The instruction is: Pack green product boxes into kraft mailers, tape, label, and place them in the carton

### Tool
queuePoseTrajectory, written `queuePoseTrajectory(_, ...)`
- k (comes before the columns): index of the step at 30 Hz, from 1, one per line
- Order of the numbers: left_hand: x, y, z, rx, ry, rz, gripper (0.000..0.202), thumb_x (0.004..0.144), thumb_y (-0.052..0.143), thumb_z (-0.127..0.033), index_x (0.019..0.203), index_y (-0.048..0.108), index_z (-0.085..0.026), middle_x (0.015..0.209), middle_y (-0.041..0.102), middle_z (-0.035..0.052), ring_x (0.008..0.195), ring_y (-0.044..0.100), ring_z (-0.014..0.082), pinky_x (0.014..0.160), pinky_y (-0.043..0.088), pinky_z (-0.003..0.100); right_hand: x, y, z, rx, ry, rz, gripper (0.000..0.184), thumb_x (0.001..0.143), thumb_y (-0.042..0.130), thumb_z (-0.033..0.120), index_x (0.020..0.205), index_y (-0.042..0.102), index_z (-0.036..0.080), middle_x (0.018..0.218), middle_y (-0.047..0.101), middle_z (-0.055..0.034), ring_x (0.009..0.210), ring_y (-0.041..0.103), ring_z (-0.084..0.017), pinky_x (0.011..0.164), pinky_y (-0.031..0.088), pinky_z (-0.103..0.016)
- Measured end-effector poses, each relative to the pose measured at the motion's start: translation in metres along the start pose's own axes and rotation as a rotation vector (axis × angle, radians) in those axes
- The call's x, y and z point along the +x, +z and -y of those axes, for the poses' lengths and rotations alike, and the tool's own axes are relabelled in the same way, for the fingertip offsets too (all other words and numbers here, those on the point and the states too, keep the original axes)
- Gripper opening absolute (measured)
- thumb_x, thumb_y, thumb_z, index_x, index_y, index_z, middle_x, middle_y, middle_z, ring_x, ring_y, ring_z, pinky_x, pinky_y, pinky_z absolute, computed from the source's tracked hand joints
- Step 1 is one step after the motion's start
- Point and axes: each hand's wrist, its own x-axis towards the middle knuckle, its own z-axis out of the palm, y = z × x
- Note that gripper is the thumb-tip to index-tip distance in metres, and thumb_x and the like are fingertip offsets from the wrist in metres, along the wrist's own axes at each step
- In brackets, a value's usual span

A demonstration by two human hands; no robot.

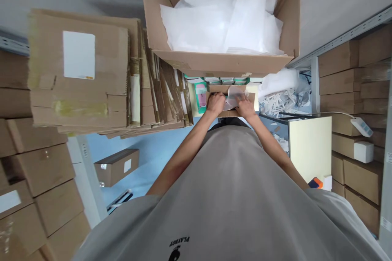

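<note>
A small open cardboard box [228, 113] lies on the table right in front of my body, between both hands. A thin white translucent foam sheet [234, 93] sticks up out of it. My left hand [216, 103] is curled over the left part of the box, beside the sheet's edge; its fingertips are hidden. My right hand [246, 107] has its bent fingers on the sheet's right side, pinching it. Just left of the box lies a green package with a pink picture [201, 97]. What is inside the small box is mostly covered.
Beyond my hands stands a large carton [223, 62] full of white foam sheets [199, 26]. Stacked flattened cardboard [82, 102] rises at left. Shredded paper [277, 104] and a cream panel [310, 153] are at right. Shelves of boxes [339, 85] line the sides.
</note>
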Motion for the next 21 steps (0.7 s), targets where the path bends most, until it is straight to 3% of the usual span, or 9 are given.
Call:
queuePoseTrajectory(3, -0.004, -0.006, -0.003, -0.027, -0.036, -0.046, 0.040, 0.108, 0.052, -0.016, 0.133, 0.082, -0.009, 0.139, 0.075, 0.0257, 0.134, 0.068, 0.0395, 0.118, 0.051, 0.049, 0.016, 0.007, 0.004, -0.021, 0.006, 0.034, 0.066, 0.112, 0.045, 0.014, 0.178, 0.039, 0.013, 0.174, 0.050, -0.0293, 0.152, 0.060, -0.035, 0.124, 0.053, -0.047)
queuePoseTrajectory(7, -0.020, -0.007, -0.007, -0.083, -0.059, -0.136, 0.044, 0.109, 0.056, -0.024, 0.148, 0.073, -0.012, 0.149, 0.070, 0.0231, 0.140, 0.066, 0.0394, 0.119, 0.051, 0.047, 0.028, 0.011, 0.014, 0.031, 0.025, 0.057, 0.054, 0.115, 0.033, 0.012, 0.165, 0.053, 0.011, 0.164, 0.062, -0.0291, 0.138, 0.072, -0.032, 0.112, 0.059, -0.043)
queuePoseTrajectory(10, -0.030, -0.003, -0.005, -0.138, -0.039, -0.139, 0.058, 0.107, 0.067, -0.035, 0.162, 0.063, -0.020, 0.162, 0.063, 0.0171, 0.145, 0.064, 0.0377, 0.119, 0.053, 0.044, 0.029, 0.013, 0.018, 0.095, 0.021, 0.073, 0.047, 0.116, 0.039, 0.015, 0.157, 0.059, 0.009, 0.147, 0.075, -0.0264, 0.135, 0.075, -0.034, 0.114, 0.057, -0.043)
queuePoseTrajectory(13, -0.030, 0.002, 0.002, -0.160, 0.006, -0.078, 0.052, 0.106, 0.067, -0.030, 0.158, 0.069, -0.026, 0.162, 0.064, 0.0121, 0.143, 0.066, 0.0335, 0.120, 0.052, 0.041, 0.024, 0.010, 0.015, 0.159, -0.017, 0.106, 0.045, 0.114, 0.052, 0.023, 0.158, 0.061, 0.015, 0.145, 0.079, -0.0206, 0.138, 0.074, -0.034, 0.116, 0.056, -0.041)
queuePoseTrajectory(17, -0.019, 0.006, 0.011, -0.120, 0.026, -0.036, 0.047, 0.106, 0.059, -0.016, 0.148, 0.077, -0.025, 0.163, 0.063, 0.0113, 0.145, 0.063, 0.0321, 0.125, 0.049, 0.043, 0.016, 0.001, 0.005, 0.157, -0.053, 0.071, 0.058, 0.113, 0.060, 0.027, 0.170, 0.052, 0.022, 0.161, 0.069, -0.0187, 0.143, 0.071, -0.034, 0.116, 0.057, -0.041)
queuePoseTrajectory(21, -0.009, 0.008, 0.009, -0.081, 0.031, -0.048, 0.046, 0.105, 0.054, -0.012, 0.142, 0.080, -0.018, 0.157, 0.065, 0.0172, 0.149, 0.056, 0.0350, 0.126, 0.047, 0.046, 0.021, -0.002, 0.004, 0.055, -0.038, 0.042, 0.066, 0.114, 0.048, 0.017, 0.180, 0.036, 0.022, 0.174, 0.052, -0.0235, 0.144, 0.069, -0.034, 0.114, 0.059, -0.042)
